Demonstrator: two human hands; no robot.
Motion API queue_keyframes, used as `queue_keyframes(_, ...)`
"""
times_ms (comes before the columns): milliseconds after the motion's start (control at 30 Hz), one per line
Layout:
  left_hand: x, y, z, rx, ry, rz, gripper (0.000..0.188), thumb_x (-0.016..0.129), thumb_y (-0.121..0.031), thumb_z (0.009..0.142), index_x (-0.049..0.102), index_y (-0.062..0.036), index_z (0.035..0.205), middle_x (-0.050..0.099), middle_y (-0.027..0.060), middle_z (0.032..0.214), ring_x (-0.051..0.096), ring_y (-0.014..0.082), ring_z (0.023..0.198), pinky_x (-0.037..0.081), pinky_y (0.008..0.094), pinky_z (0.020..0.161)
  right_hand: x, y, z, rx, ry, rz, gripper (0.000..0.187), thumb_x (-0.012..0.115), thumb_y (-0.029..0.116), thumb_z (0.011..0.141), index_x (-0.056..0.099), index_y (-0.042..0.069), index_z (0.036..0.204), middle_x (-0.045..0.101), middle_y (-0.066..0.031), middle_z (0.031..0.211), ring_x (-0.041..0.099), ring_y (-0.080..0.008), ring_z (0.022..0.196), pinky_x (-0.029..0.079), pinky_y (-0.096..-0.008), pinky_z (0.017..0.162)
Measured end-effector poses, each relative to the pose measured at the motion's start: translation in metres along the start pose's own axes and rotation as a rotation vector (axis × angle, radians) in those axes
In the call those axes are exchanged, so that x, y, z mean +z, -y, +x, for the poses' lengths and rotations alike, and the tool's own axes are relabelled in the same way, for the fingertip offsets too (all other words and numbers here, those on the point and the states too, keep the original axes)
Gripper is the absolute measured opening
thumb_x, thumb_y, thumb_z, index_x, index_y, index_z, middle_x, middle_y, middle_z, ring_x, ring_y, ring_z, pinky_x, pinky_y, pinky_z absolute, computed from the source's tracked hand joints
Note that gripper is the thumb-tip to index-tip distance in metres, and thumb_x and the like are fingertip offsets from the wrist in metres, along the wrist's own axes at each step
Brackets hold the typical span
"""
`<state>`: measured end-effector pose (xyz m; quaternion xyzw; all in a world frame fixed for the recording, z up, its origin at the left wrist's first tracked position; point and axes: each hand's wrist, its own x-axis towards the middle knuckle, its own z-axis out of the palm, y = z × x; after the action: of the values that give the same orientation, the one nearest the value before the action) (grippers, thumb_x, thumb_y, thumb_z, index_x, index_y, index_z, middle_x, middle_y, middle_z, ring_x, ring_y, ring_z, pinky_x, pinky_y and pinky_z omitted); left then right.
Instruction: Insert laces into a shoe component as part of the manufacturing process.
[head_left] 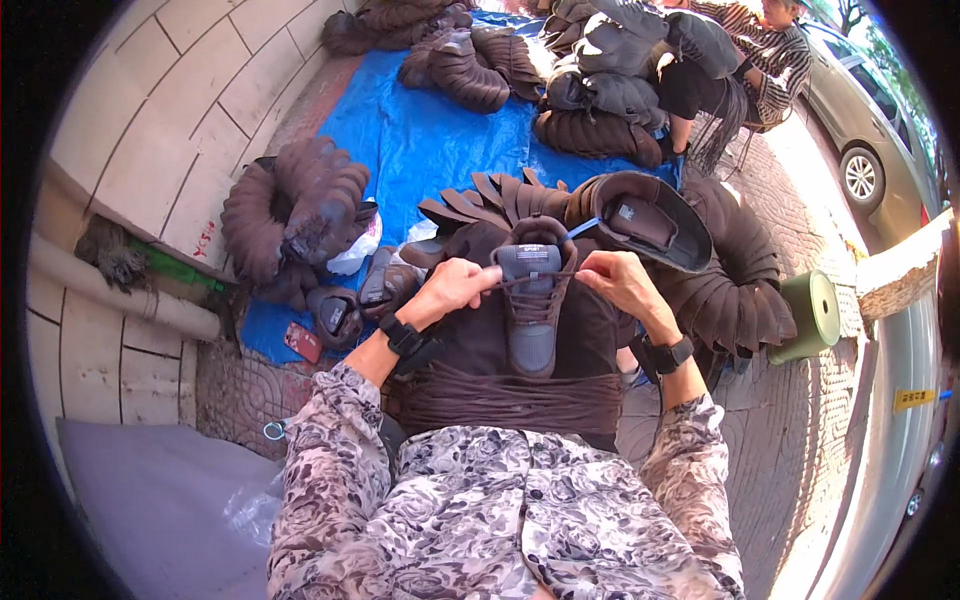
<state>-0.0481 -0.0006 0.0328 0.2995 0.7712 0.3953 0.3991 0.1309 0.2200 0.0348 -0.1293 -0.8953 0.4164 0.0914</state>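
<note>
- The dark lace-up shoe (pixel 532 340) lies on the brown cloth (pixel 590 335) over my lap, in front of my body, sole hidden from view.
- Its long axis runs away from me: toe toward my belly, opening and raised grey tongue (pixel 528 262) at the far end.
- My left hand (pixel 455 288) is left of the shoe's tongue, fingers pinched together on the shoelace (pixel 545 274).
- My right hand (pixel 622 285) is at the shoe's right edge, fingers pinched on the same shoelace, which runs across the upper between my hands.
- Both hands flank the shoe closely; I cannot tell which is nearer.
- A bundle of brown laces (pixel 510 402) lies between the shoe's toe and me.
</note>
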Motion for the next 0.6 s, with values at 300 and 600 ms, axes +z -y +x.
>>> queue_keyframes(300, -0.040, 0.030, -0.031, 0.275, 0.026, 0.179, 0.021, 0.058, -0.021, 0.086, 0.064, -0.0039, 0.076, 0.052, -0.0044, 0.060, 0.045, 0.0041, 0.054, 0.033, 0.0209, 0.047, -0.033, 0.005, -0.010, -0.065, 0.039, -0.031, 0.013, 0.067, 0.011, 0.078, 0.062, 0.000, 0.080, 0.054, -0.0109, 0.060, 0.049, -0.0123, 0.054, 0.042, -0.0298, 0.051)
queue_keyframes(600, -0.106, 0.115, -0.112, 0.129, -0.210, 0.348, 0.011, 0.059, -0.004, 0.080, 0.066, -0.0014, 0.088, 0.063, 0.0041, 0.068, 0.053, 0.0103, 0.052, 0.042, 0.0256, 0.048, -0.121, -0.033, -0.108, -0.075, -0.066, -0.231, 0.013, 0.058, 0.003, 0.081, 0.062, 0.001, 0.093, 0.060, -0.0089, 0.070, 0.058, -0.0192, 0.060, 0.047, -0.0283, 0.059)
